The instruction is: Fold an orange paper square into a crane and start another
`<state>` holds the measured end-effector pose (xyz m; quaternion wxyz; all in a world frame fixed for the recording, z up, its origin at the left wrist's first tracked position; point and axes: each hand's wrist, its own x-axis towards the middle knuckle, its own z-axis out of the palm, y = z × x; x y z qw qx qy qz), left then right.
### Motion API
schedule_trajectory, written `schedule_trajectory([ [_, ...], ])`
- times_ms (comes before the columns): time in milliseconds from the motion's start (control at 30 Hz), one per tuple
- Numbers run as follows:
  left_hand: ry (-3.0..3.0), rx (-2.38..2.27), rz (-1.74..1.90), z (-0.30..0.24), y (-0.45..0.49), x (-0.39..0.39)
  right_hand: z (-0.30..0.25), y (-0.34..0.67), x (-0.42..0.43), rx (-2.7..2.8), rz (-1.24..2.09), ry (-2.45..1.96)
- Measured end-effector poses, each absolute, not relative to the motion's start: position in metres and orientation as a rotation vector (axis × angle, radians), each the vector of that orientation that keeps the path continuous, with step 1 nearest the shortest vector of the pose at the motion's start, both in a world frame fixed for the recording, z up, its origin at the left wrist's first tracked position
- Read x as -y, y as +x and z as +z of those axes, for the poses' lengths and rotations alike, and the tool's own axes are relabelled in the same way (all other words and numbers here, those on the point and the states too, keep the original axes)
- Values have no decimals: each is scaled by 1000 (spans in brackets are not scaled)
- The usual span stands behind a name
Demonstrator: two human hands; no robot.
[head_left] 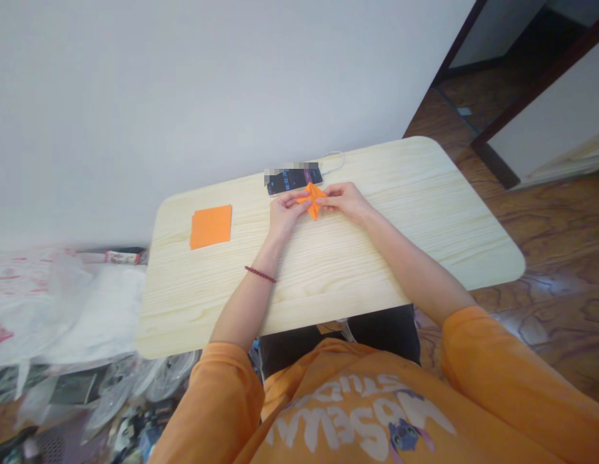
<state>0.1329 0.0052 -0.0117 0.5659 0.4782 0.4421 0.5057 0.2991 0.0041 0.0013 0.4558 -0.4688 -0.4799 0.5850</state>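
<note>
A small piece of folded orange origami paper [314,205], roughly diamond-shaped with creases meeting near its middle, is held just above the table or against it; I cannot tell which. My left hand [284,211] pinches its left side between thumb and fingers. On the opposite side, my right hand [346,201] grips the right corner the same way. Directly behind the paper lies a phone [294,181], its dark screen lit with digits. To the left rests a stack of square orange paper sheets [211,227].
The pale wooden table [338,270] has rounded corners and stands against a white wall [198,84]. A white cable [334,169] runs from the phone. Plastic bags [62,303] and clutter crowd the floor to the left. A doorway opens at the right.
</note>
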Motion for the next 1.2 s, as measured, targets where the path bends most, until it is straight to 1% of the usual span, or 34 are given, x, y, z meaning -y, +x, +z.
schedule_trajectory([
  [300, 1135, -1040, 1181, -13, 133, -6, 3, 298, -2, 1186, 1420, -1156],
  [700, 1142, -1028, 1169, -12, 132, -6, -1, 301, -7, 1136, 1494, -1132],
  [1200, 1115, -1020, 1199, -11, 134, -5, 2, 298, -5, 1146, 1445, -1150],
])
